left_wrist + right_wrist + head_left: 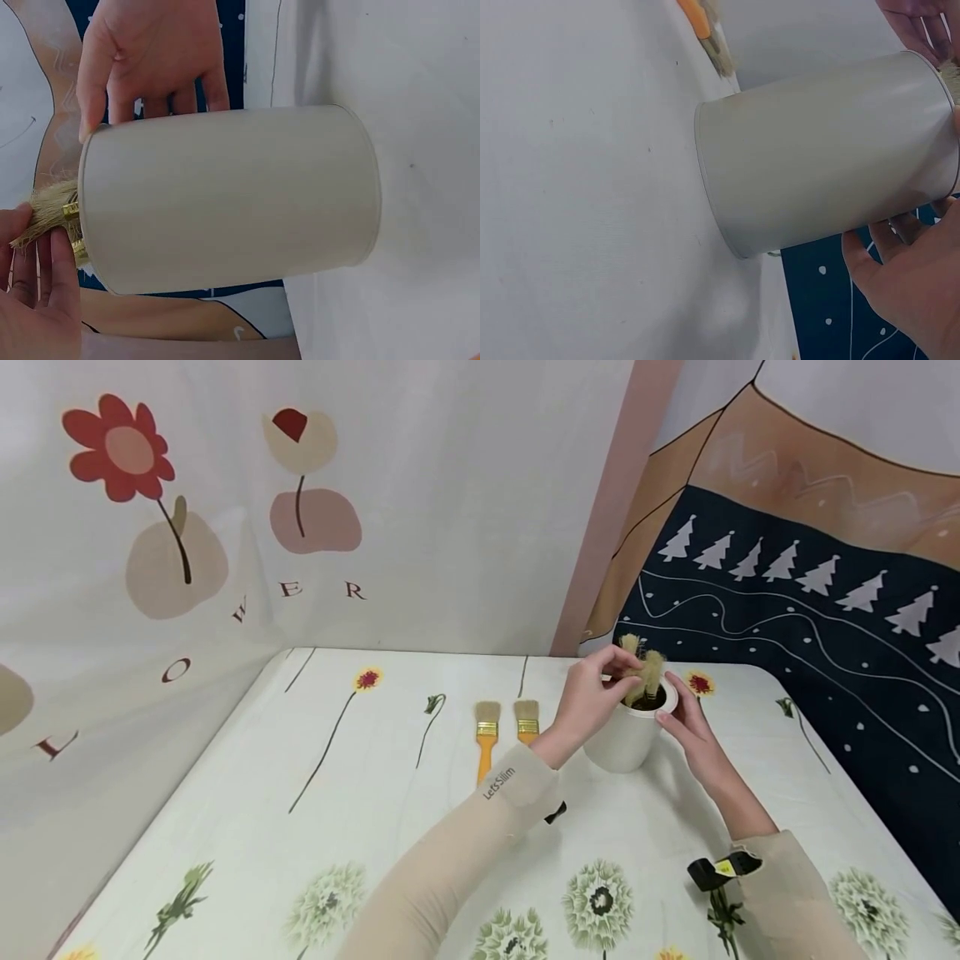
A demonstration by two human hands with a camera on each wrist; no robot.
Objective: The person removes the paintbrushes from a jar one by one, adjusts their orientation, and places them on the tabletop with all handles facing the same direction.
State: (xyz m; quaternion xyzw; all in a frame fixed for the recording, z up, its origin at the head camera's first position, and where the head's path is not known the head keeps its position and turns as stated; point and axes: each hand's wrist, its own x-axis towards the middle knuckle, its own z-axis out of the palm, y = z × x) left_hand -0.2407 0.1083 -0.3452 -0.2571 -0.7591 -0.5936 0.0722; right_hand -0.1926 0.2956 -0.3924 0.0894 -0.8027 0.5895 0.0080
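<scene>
A white cylindrical container [621,745] stands on the table toward the right. Paintbrushes [654,670] stick up out of its mouth, bristles upward, with gold ferrules just visible at the rim in the left wrist view. My left hand [588,693] reaches over the rim and pinches the pale bristles [51,210] of a brush. From the other side my right hand [693,735] grips the container, its thumb at the rim and its fingers partly hidden behind the wall. The brush handles are hidden inside the container.
Two more paintbrushes with orange handles, one left [487,735] and one right [527,718], lie left of the container, partly behind my left forearm. A flower-printed white cloth [247,827] covers the table. Fabric curtains [450,510] hang behind it.
</scene>
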